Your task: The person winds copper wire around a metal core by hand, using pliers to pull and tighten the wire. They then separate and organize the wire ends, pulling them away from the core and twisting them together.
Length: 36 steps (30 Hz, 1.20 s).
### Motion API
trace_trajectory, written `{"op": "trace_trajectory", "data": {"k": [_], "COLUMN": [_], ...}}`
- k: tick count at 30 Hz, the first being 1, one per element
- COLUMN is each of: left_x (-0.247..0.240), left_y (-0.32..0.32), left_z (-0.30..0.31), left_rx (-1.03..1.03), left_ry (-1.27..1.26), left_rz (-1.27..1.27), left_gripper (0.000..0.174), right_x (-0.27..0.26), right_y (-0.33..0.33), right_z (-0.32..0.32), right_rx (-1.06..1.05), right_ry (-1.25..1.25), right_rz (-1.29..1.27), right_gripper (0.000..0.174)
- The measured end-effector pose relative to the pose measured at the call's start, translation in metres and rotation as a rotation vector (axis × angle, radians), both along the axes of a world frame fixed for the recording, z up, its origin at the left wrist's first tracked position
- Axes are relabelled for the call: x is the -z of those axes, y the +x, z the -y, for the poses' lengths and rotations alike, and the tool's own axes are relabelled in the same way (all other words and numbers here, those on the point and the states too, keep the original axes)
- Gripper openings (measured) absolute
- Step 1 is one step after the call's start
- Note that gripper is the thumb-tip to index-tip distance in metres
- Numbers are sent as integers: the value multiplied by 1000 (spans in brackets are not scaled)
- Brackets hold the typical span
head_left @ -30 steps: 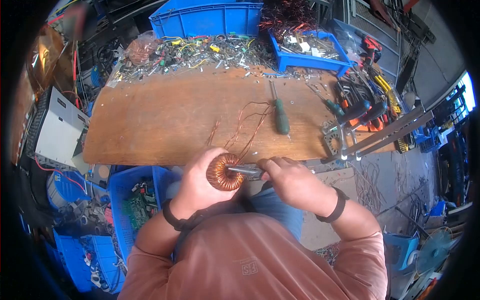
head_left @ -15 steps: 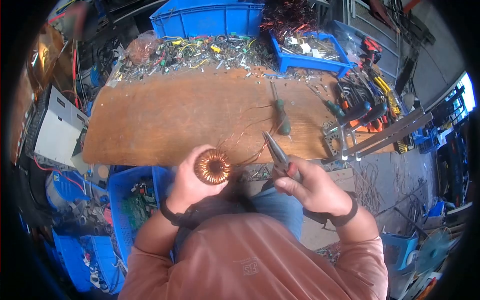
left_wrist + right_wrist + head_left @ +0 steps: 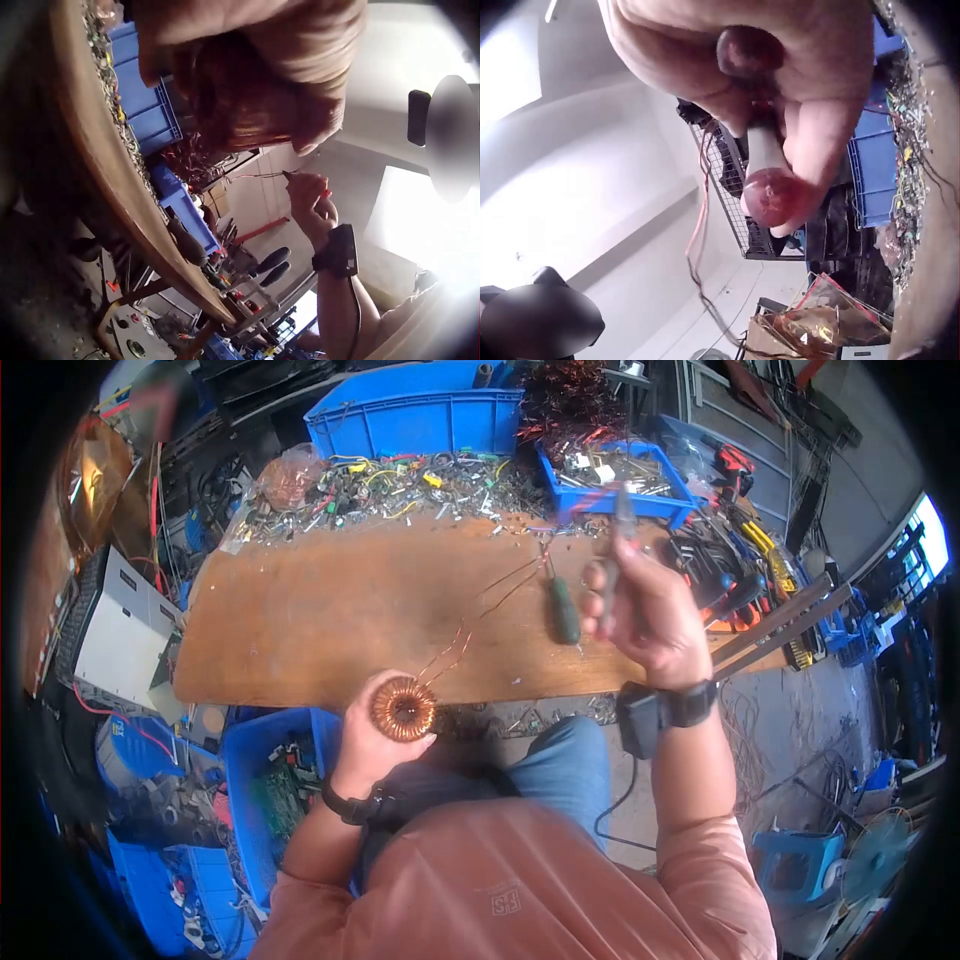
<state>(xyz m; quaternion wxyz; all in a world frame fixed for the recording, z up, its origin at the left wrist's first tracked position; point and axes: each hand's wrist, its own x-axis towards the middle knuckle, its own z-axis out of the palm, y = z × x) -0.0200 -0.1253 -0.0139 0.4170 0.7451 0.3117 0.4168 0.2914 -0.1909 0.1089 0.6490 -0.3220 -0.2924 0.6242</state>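
My left hand [image 3: 362,742] grips a ring-shaped copper coil [image 3: 404,727] near the table's front edge, its face with the centre hole turned up to the head camera. Loose copper wires [image 3: 455,650] run from the coil out over the table. Raised above the table's right part, my right hand [image 3: 655,615] holds long-nose pliers [image 3: 625,515], blurred in the head view. In the right wrist view the red-ended handles [image 3: 776,199] show under the palm. The left wrist view has a wire stretching to the pliers' tip [image 3: 289,175]. A green-handled screwdriver [image 3: 565,610] lies between the hands.
Small scrap parts [image 3: 400,495] are heaped along the table's back. Behind them stands a large blue bin [image 3: 420,425], with a blue tray [image 3: 625,500] to its right. Hand tools [image 3: 710,565] crowd the right side. A blue crate [image 3: 240,760] stands below at the left.
My right hand has taken the pliers out of the coil's centre, then up and forward to the right. The left hand has shifted a little left and back with the coil, now tilted upward.
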Motion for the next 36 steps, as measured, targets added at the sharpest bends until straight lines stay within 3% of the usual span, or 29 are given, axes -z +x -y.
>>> {"op": "trace_trajectory", "data": {"k": [4,8,11,17,23,24,29,31,33,35,36], "left_x": [10,8,13,6,11,8,0,-4,-13,-20,-19], "left_y": [-7,-14,-15,-32,-37,-36,-45,-50,-48,-47,-47], "left_z": [-4,-9,-9,-10,-18,-17,-19,-15,-11,-9,-9], "left_rx": [-12,-2,-59,-90,-36,-48,6,22,57,108,127], "left_ry": [-137,-294,-420,-490,-519,-521,-485,-511,-539,-546,-549], "left_rz": [71,123,358,501,624,647,637,628,659,646,640], "left_gripper": [68,59,51,54,60,61,62,63,63,63,64], "right_x": [0,-2,-4,6,19,25,17,36,73,90,110], "right_y": [-26,-73,-105,-115,-92,-84,-40,-2,41,64,79], "right_z": [-49,-90,-105,-122,-94,-91,-37,-42,-60,-67,-79], "right_rx": [33,-73,-131,-270,-432,-449,-197,48,174,131,155], "right_ry": [-9,-52,-80,-157,-165,-175,-291,-397,-464,-565,-602], "right_rz": [-128,41,253,380,503,635,462,655,1058,1227,1431], "right_gripper": [16,20,26,22,20,20,27,29,34,54,52]}}
